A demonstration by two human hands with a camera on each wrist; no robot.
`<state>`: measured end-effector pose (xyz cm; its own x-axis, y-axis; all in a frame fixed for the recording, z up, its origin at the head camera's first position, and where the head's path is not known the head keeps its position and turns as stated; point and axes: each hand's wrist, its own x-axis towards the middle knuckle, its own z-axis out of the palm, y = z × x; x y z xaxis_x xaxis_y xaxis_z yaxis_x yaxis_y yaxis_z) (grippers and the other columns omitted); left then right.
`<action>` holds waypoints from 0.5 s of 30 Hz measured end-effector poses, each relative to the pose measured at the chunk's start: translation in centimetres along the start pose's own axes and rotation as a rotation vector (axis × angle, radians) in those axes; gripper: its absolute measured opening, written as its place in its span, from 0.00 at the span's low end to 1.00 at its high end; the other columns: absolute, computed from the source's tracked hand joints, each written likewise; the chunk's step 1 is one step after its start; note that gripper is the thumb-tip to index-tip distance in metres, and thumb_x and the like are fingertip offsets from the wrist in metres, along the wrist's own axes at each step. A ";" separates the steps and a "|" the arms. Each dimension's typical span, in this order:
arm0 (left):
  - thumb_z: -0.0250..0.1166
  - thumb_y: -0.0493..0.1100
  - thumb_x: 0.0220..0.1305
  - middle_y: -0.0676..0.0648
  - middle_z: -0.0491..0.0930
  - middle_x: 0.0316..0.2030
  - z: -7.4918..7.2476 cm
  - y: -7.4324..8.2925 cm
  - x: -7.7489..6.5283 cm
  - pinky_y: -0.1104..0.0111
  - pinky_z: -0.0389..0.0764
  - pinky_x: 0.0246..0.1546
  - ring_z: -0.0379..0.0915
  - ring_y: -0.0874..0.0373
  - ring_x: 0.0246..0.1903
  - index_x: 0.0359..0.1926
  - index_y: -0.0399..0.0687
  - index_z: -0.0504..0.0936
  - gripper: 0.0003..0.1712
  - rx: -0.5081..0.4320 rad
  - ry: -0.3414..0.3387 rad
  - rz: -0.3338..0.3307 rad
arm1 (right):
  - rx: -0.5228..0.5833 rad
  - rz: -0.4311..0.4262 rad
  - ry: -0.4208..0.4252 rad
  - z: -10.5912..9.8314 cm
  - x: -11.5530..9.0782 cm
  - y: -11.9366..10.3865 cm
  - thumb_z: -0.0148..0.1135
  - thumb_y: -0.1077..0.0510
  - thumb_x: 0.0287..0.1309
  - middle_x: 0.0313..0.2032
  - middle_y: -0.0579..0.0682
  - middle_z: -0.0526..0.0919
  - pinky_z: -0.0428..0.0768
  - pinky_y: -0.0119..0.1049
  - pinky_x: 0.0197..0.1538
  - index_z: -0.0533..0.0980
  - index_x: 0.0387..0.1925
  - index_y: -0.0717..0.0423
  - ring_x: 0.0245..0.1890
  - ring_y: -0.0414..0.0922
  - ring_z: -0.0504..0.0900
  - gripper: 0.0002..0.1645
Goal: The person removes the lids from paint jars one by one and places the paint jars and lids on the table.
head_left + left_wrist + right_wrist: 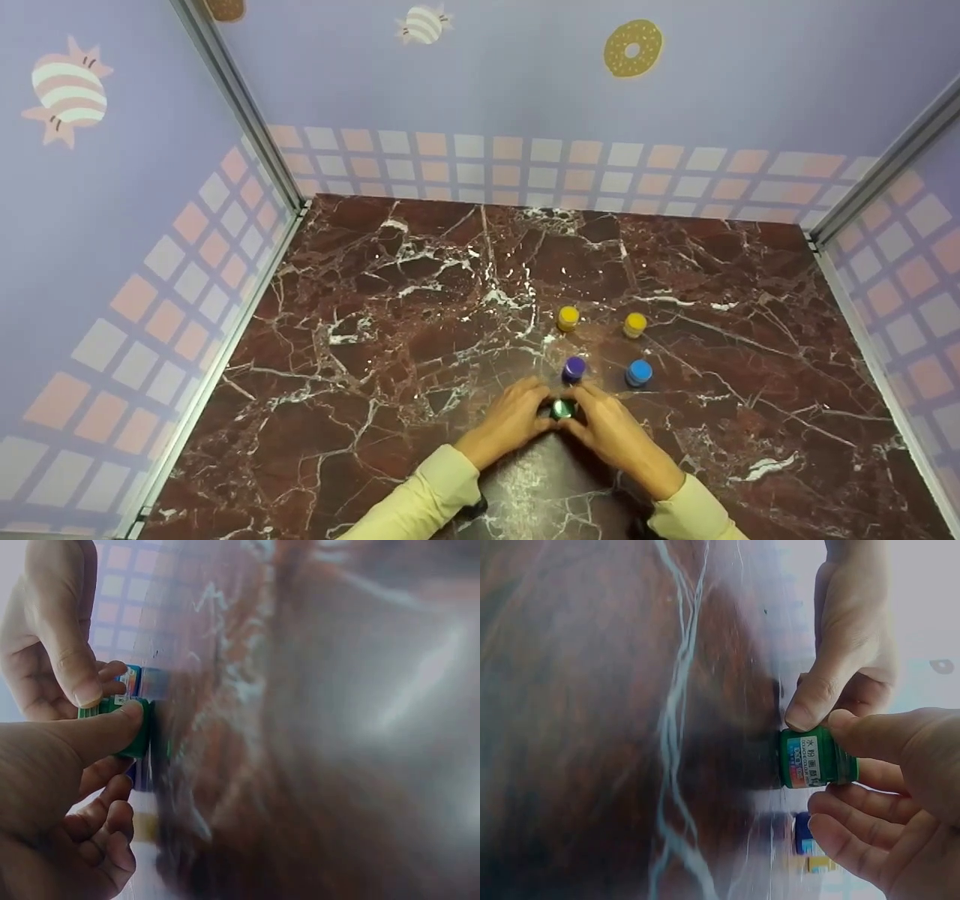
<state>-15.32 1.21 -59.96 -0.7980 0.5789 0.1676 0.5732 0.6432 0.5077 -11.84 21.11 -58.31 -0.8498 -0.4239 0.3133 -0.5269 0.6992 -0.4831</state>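
A small green gouache jar (562, 409) stands upright between my two hands near the front of the table. Its printed label faces the camera in the right wrist view, where the green cap (844, 765) shows above the body. My left hand (514, 412) pinches the lower body, the thumb pressed against its side. On the other side, the thumb and fingers of my right hand (606, 421) hold the cap. Just beyond the fingertips stands a purple-capped jar (574, 368). A blue-capped jar (639, 373) is to its right.
Farther back stand two yellow-capped jars, a left one (568, 319) and a right one (634, 325). The table (420, 352) is dark red with white marbling. Lilac panels enclose it at the left, back (487, 90) and right.
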 end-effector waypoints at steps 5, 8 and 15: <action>0.76 0.52 0.60 0.55 0.71 0.35 -0.6 -0.5 -1.0 0.66 0.77 0.45 0.71 0.60 0.37 0.46 0.45 0.86 0.20 -0.009 -0.016 -0.023 | -0.003 -0.025 -0.022 0.4 0.4 -0.6 0.78 0.62 0.53 0.43 0.53 0.82 0.85 0.47 0.45 0.80 0.47 0.61 0.41 0.50 0.85 0.21; 0.76 0.52 0.60 0.55 0.70 0.34 -1.0 -0.8 -1.6 0.67 0.77 0.43 0.69 0.61 0.36 0.46 0.46 0.86 0.19 -0.010 -0.021 -0.024 | -0.006 -0.044 -0.030 0.7 0.6 -1.0 0.78 0.61 0.54 0.42 0.52 0.82 0.85 0.45 0.43 0.80 0.46 0.61 0.39 0.49 0.86 0.20; 0.76 0.52 0.59 0.54 0.72 0.35 -1.9 -1.8 -2.9 0.66 0.77 0.43 0.70 0.61 0.36 0.47 0.48 0.86 0.19 0.010 -0.034 -0.025 | 0.008 -0.075 -0.042 1.6 1.1 -1.9 0.77 0.59 0.56 0.42 0.51 0.82 0.85 0.43 0.42 0.79 0.47 0.62 0.38 0.47 0.85 0.20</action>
<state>-14.41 -2.53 -59.77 -0.8051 0.5796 0.1261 0.5556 0.6625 0.5024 -11.83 18.39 -58.41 -0.8077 -0.4986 0.3146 -0.5890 0.6601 -0.4662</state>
